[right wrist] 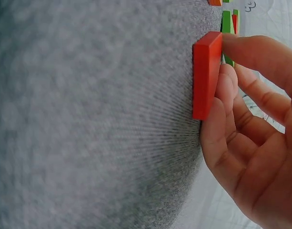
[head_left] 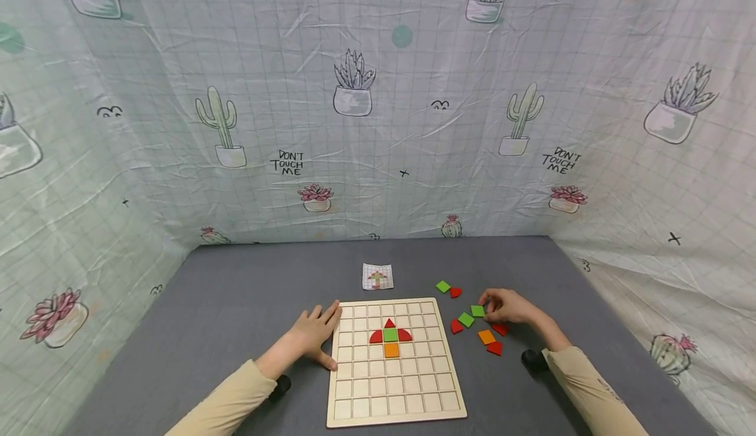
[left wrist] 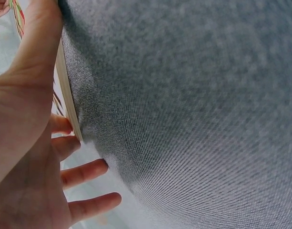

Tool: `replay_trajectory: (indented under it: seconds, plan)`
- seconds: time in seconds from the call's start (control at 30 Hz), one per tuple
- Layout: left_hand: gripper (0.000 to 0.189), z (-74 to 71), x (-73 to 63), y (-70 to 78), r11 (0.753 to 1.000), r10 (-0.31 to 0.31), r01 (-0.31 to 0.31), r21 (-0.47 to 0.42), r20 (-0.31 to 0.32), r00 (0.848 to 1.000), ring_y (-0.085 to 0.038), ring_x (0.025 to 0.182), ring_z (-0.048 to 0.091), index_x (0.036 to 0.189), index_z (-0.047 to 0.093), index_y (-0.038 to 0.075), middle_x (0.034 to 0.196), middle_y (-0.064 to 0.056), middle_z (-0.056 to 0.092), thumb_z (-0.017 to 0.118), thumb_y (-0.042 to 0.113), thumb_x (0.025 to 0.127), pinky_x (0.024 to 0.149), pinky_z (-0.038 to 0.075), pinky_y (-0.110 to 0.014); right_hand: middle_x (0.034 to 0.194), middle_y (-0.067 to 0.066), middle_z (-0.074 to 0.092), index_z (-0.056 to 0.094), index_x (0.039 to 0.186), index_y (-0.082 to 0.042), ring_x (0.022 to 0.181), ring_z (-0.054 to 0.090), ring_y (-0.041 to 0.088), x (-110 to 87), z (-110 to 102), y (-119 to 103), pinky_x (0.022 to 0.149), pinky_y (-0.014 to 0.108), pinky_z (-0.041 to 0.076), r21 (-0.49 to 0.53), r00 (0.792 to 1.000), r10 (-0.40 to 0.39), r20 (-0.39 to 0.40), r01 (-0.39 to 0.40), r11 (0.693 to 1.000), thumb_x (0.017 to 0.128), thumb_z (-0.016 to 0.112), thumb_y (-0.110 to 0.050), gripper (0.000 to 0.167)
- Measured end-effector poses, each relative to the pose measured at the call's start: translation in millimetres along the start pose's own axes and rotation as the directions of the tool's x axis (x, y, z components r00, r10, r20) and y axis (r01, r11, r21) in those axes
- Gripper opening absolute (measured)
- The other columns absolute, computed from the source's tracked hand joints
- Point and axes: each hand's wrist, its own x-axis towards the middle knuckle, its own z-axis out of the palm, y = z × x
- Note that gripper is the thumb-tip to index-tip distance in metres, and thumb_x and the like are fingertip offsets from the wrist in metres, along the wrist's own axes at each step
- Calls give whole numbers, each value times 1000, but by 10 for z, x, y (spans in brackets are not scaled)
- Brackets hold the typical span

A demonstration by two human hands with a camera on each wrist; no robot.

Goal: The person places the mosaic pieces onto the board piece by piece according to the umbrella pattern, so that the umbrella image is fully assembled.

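A wooden grid board (head_left: pixel 360 406) lies on the table, with a red triangle (head_left: pixel 390 324), a green square (head_left: pixel 390 335), an orange square (head_left: pixel 392 350) and two red rounded tiles (head_left: pixel 376 337) in its cells. Spread fingers of my left hand (head_left: pixel 313 332) rest along the board's left edge; the left wrist view shows this hand (left wrist: pixel 31 167) beside the board's rim (left wrist: pixel 67 90). To the right of the board, my right hand (head_left: pixel 512 307) pinches a green square tile (head_left: pixel 477 311) between thumb and index finger. Its other fingers curl beside a red tile (right wrist: pixel 206 76).
Near the right hand lie another green tile (head_left: pixel 466 320), an orange tile (head_left: pixel 487 337) and several red tiles (head_left: pixel 495 349). Farther back are a green tile (head_left: pixel 443 286) and a red one (head_left: pixel 455 292). A small printed pattern card (head_left: pixel 377 277) lies behind the board. Patterned cloth (head_left: pixel 378 206) surrounds the table.
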Motion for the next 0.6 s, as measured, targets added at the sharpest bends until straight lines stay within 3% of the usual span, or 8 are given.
replay_trajectory:
  seconds: [0.37, 0.6]
  plan:
    - [115, -8, 0, -14, 1000, 7, -6, -28, 1, 1000, -33, 126, 35, 140, 28, 5, 147, -10, 26, 66, 69, 52, 94, 33, -48, 71, 4, 57, 55, 99, 0, 53, 46, 5, -7, 26, -67, 50, 23, 40, -11, 999, 2, -50, -2, 1000, 79, 66, -11, 25]
    - [115, -9, 2, -13, 1000, 5, -5, -10, 3, 1000, -33, 126, 35, 140, 28, 6, 147, -10, 26, 65, 69, 52, 94, 33, -47, 71, 1, 58, 55, 99, -2, 55, 48, 5, -26, 57, -197, 52, 23, 41, -39, 996, -48, -70, 45, 998, 80, 65, -12, 24]
